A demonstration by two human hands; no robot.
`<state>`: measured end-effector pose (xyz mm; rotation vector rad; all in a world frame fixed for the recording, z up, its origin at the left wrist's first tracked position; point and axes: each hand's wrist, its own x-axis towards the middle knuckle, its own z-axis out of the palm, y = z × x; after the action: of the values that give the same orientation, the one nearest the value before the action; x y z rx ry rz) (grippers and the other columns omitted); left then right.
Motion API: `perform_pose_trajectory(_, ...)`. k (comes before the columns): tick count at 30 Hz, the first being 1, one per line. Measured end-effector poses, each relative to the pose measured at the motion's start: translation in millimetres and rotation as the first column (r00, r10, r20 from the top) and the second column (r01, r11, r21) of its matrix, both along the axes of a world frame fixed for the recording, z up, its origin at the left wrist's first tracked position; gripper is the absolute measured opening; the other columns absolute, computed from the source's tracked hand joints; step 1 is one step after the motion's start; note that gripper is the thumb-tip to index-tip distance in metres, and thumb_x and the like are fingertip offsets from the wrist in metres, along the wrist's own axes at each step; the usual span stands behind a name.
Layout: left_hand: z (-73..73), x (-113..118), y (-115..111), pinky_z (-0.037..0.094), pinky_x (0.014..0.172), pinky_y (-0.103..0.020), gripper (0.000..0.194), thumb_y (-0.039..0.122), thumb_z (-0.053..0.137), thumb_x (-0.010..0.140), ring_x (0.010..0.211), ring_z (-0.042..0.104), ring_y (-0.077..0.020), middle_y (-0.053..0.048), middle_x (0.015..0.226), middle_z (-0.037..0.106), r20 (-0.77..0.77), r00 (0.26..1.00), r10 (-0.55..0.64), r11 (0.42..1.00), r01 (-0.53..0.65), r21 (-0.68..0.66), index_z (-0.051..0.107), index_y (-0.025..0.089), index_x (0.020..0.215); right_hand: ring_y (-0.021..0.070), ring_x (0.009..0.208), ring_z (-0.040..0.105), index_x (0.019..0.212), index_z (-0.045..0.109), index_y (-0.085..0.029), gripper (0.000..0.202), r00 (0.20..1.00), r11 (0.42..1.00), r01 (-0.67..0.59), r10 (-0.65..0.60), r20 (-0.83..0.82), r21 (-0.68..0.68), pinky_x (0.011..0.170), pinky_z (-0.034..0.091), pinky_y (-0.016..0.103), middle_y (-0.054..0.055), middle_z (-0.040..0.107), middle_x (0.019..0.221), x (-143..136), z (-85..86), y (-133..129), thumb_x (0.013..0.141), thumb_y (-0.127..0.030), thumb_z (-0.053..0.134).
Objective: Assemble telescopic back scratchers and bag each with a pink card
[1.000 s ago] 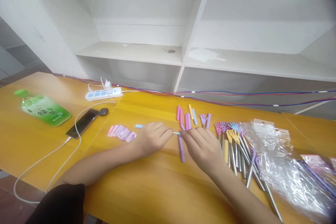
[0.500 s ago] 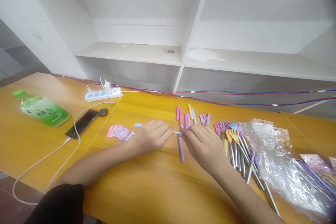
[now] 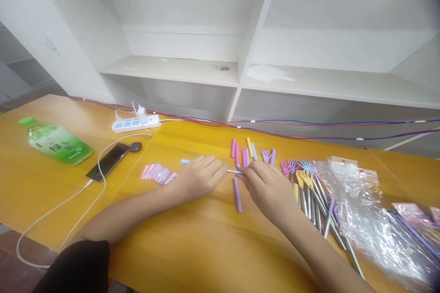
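Observation:
My left hand (image 3: pixel 201 176) rests on the yellow table (image 3: pixel 192 247) and grips a thin metal rod whose light blue end (image 3: pixel 184 161) sticks out to the left. My right hand (image 3: pixel 266 187) pinches a small blue piece (image 3: pixel 234 172) at the rod's other tip, between the two hands. A purple sleeve (image 3: pixel 237 194) lies on the table just below the fingers. Behind them lie several pink, orange, blue and purple sleeves (image 3: pixel 243 151).
To the right lie several metal rods with coloured claw heads (image 3: pixel 304 178) and clear plastic bags (image 3: pixel 364 206). Pink cards (image 3: pixel 158 174), a phone (image 3: pixel 108 160) on a white cable, a power strip (image 3: pixel 135 122) and a green bottle (image 3: pixel 57 143) lie left. White shelves stand behind.
Both hands stay almost in place at the rod's tip. The rod's blue left end has shifted slightly right and up.

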<state>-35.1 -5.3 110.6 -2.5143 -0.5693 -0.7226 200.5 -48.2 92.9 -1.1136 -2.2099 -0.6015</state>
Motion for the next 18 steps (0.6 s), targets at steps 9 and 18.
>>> perform_pose_trajectory(9,-1.5,-2.1,6.3,0.034,0.063,-0.034,0.015,0.017,0.05,0.104,0.071,0.049,-0.0181,-0.002,0.075,0.055,0.045,0.998,0.033,0.999,-0.033,-0.01,0.061,0.018,0.093,0.0157,0.077,0.048,0.103,0.065,-0.016,0.008,1.0,0.999,-0.014,0.014,-0.001,0.047,0.074,0.034,0.031,0.003,0.057,0.08,1.0,12.3,-2.3,0.104,-0.015,0.058)
perform_pose_trajectory(18,59.8,-72.8,51.4,0.031,0.062,-0.036,0.013,0.021,0.056,0.103,0.068,0.045,-0.0181,-0.001,0.072,0.054,0.168,0.974,0.154,0.937,-0.198,0.288,0.063,0.024,0.092,0.014,0.086,0.061,0.091,0.075,-0.021,0.003,0.994,0.93,0.096,-0.069,-0.087,0.354,0.085,0.049,0.032,0.006,0.068,0.082,101.2,67.4,-6.4,0.093,-0.02,0.076)
